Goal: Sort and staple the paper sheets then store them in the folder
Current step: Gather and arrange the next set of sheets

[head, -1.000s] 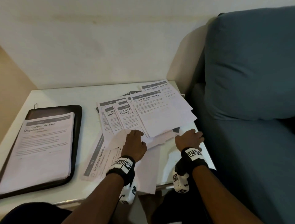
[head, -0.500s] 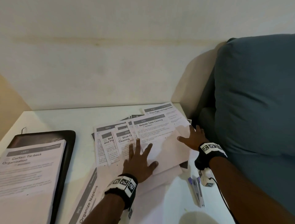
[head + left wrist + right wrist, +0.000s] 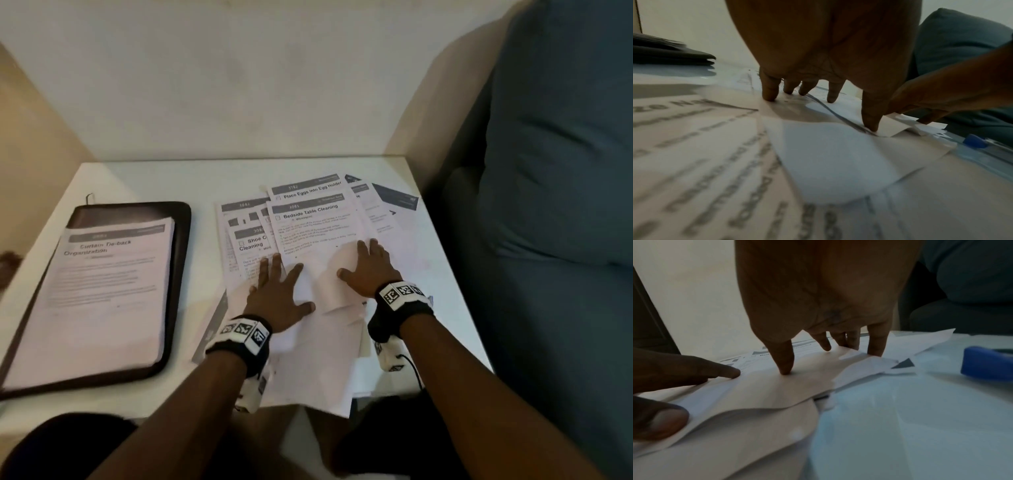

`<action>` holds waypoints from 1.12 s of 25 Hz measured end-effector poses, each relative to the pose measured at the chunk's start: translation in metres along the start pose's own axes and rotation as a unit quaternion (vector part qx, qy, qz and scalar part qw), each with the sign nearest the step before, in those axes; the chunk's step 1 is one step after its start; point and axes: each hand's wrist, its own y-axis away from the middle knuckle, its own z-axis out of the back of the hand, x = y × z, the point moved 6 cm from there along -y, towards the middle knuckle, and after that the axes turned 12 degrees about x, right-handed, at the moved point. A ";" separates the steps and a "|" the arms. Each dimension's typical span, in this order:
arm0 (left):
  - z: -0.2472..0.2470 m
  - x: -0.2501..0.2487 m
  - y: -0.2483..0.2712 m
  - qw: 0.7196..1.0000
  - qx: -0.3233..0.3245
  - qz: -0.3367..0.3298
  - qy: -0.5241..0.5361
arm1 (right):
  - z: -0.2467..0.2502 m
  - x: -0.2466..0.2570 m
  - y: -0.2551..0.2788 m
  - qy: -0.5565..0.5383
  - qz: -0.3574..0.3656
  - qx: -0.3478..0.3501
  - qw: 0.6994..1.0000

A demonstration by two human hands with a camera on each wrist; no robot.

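The loose paper sheets (image 3: 308,236) are lying fanned and overlapping on the right half of the white table (image 3: 154,178), with the page headed "Bedside Table Cleaning" sitting on top, "Place Eggs into Egg Holder" peeking out behind it and "Shoe Cleaning" showing to its left; the nearest sheets are hanging over the table's front edge. The left hand (image 3: 279,296) is pressing flat on the near left part of the pile, fingers straight and spread, holding nothing, its fingertips (image 3: 769,95) touching paper in the left wrist view. The right hand (image 3: 368,269) is pressing flat just beside it on the lower part of the top page, fingers also extended and gripping nothing, and the sheet is buckling slightly between the two hands. In the right wrist view its fingertips (image 3: 786,368) are resting on the paper, with a blurred blue object (image 3: 986,363) lying close by on the table to the right. Well apart, on the table's left side, the black folder (image 3: 178,260) is lying flat with a stack headed "Curtain Tie-back Organization" (image 3: 102,291) resting on it. A blue-grey sofa (image 3: 555,171) is standing against the table's right edge
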 end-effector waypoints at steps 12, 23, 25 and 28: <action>0.022 0.013 0.026 0.967 -0.103 -0.062 0.225 | 0.008 -0.009 0.026 -0.201 0.047 -0.181 0.962; 0.027 0.071 0.064 0.807 -0.145 -0.130 0.558 | -0.035 0.007 0.047 -0.524 0.129 -0.065 0.839; 0.032 0.078 0.063 0.771 -0.150 -0.134 0.605 | -0.042 0.015 0.051 -0.532 0.129 -0.046 0.836; 0.037 0.074 0.061 0.762 -0.153 -0.156 0.609 | -0.052 0.023 0.057 -0.541 0.129 -0.027 0.830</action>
